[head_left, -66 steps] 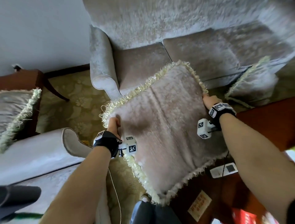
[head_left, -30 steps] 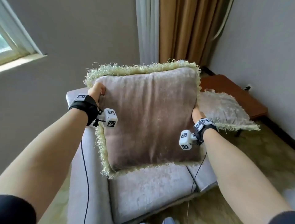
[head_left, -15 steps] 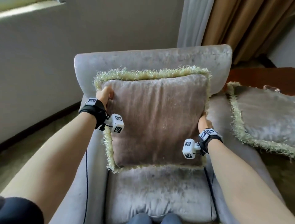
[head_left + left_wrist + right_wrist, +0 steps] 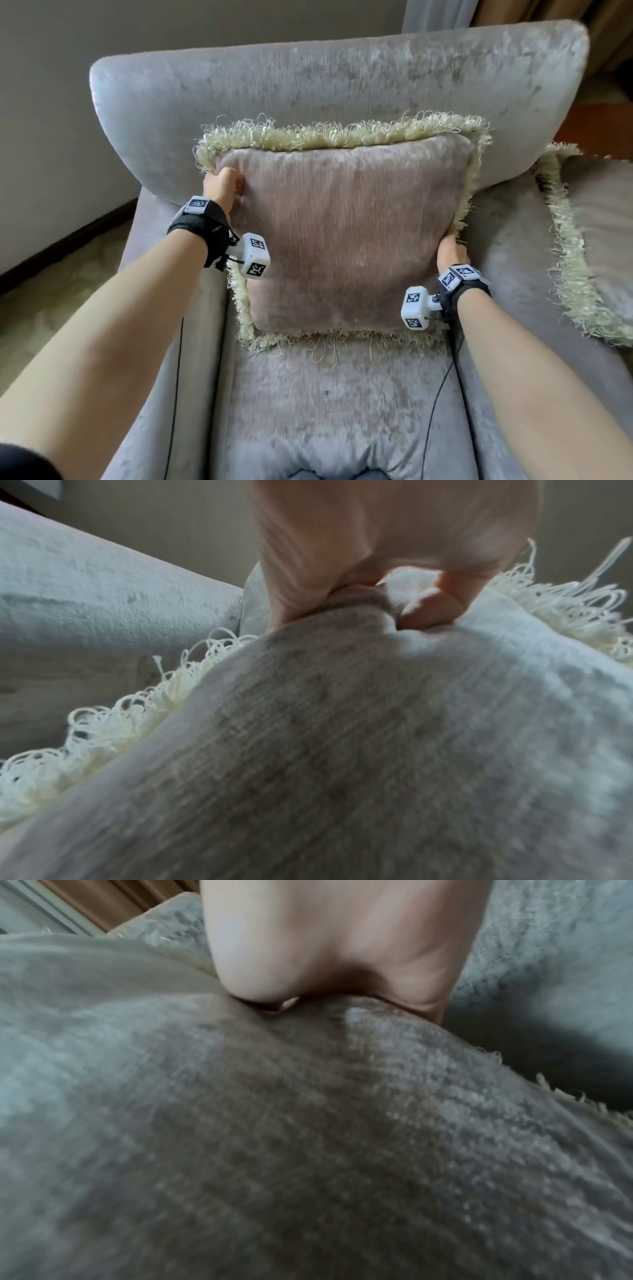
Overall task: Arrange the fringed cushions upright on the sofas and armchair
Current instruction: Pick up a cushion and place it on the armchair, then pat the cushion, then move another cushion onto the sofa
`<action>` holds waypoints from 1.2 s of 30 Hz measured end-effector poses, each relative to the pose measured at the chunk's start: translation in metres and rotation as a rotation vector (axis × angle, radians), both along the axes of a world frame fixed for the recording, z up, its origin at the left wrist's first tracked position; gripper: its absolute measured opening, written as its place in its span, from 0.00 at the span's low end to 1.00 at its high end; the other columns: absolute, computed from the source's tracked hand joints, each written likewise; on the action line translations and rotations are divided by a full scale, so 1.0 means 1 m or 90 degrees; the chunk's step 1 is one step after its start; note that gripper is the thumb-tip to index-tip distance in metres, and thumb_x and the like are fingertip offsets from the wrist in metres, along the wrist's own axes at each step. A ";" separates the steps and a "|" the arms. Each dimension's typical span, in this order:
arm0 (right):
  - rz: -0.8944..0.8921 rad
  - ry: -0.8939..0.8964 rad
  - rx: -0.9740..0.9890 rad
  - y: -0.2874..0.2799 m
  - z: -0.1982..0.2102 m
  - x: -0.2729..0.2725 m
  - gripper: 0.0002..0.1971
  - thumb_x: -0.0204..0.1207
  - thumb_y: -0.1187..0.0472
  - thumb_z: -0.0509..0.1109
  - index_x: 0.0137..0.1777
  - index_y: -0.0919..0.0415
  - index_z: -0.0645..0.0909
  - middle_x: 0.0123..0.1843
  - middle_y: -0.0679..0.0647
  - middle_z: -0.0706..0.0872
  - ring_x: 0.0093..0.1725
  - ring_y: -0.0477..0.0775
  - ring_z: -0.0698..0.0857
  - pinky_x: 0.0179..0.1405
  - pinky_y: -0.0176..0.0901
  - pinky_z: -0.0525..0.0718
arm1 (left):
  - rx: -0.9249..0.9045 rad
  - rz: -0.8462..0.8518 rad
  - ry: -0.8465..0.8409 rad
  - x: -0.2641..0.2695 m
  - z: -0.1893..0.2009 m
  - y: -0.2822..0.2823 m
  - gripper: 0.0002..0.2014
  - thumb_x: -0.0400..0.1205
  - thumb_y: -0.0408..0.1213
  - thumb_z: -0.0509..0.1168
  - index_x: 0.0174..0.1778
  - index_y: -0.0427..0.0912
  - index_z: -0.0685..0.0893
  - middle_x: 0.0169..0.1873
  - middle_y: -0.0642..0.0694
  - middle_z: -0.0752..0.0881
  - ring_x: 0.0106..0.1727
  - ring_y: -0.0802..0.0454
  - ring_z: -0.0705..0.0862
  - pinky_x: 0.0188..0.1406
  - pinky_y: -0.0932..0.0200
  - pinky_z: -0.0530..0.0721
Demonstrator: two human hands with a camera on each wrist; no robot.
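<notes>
A beige velvet cushion [image 4: 342, 233] with pale yellow fringe stands upright against the back of the grey armchair [image 4: 308, 68], its lower fringe on the seat. My left hand [image 4: 222, 186] grips its upper left edge. In the left wrist view the left hand [image 4: 377, 593] pinches a fold of the cushion [image 4: 342, 750]. My right hand [image 4: 450, 248] holds the cushion's lower right edge, fingers hidden behind it. In the right wrist view the right hand [image 4: 325, 982] digs its thumb into the cushion [image 4: 308, 1137].
A second fringed cushion [image 4: 596, 246] lies tilted over the armchair's right arm. A brown curtain [image 4: 548, 13] hangs behind at the upper right, and a pale wall [image 4: 41, 120] with dark skirting is on the left. Patterned carpet [image 4: 51, 291] shows at the left.
I carried the cushion from the sofa area to the armchair and lowered it. It now stands against the backrest with its bottom on the seat. Both hands kept their hold.
</notes>
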State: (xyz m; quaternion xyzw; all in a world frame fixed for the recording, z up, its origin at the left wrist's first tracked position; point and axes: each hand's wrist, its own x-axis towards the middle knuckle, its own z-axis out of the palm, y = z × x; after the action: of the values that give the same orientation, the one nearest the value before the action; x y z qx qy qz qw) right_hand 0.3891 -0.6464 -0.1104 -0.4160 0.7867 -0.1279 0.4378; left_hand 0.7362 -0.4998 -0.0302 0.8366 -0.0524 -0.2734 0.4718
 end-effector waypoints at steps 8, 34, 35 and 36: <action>0.016 0.101 -0.135 -0.017 0.010 -0.009 0.24 0.82 0.48 0.54 0.72 0.62 0.68 0.74 0.70 0.72 0.74 0.69 0.70 0.70 0.57 0.66 | 0.112 -0.131 0.016 0.018 0.023 0.011 0.31 0.69 0.41 0.63 0.69 0.37 0.70 0.60 0.34 0.81 0.53 0.40 0.84 0.60 0.40 0.82; 0.431 0.170 -0.690 0.039 0.051 0.044 0.31 0.83 0.55 0.50 0.85 0.60 0.50 0.87 0.58 0.50 0.86 0.55 0.51 0.83 0.56 0.49 | 0.000 -0.516 -0.814 -0.094 -0.021 0.028 0.23 0.76 0.37 0.59 0.68 0.39 0.69 0.70 0.32 0.76 0.73 0.43 0.66 0.69 0.32 0.72; 0.517 0.151 -0.715 0.063 0.047 0.061 0.32 0.83 0.56 0.51 0.85 0.61 0.49 0.87 0.58 0.50 0.86 0.55 0.50 0.83 0.56 0.47 | 0.002 -0.519 -0.768 -0.122 -0.031 0.026 0.26 0.77 0.40 0.59 0.73 0.40 0.66 0.74 0.33 0.74 0.78 0.43 0.63 0.73 0.31 0.67; 0.602 0.146 -0.727 0.082 0.037 0.076 0.33 0.82 0.56 0.52 0.85 0.63 0.49 0.87 0.58 0.50 0.86 0.54 0.49 0.83 0.56 0.45 | 0.019 -0.502 -0.730 -0.140 -0.044 0.024 0.30 0.79 0.43 0.57 0.78 0.41 0.62 0.79 0.37 0.68 0.82 0.44 0.58 0.77 0.31 0.58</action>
State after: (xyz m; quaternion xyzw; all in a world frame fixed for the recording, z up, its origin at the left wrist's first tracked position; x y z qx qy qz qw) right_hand 0.4649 -0.5642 -0.0737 -0.8827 0.3762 -0.2706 0.0775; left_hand 0.5960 -0.4757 -0.0746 0.7738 -0.5897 0.0602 0.2235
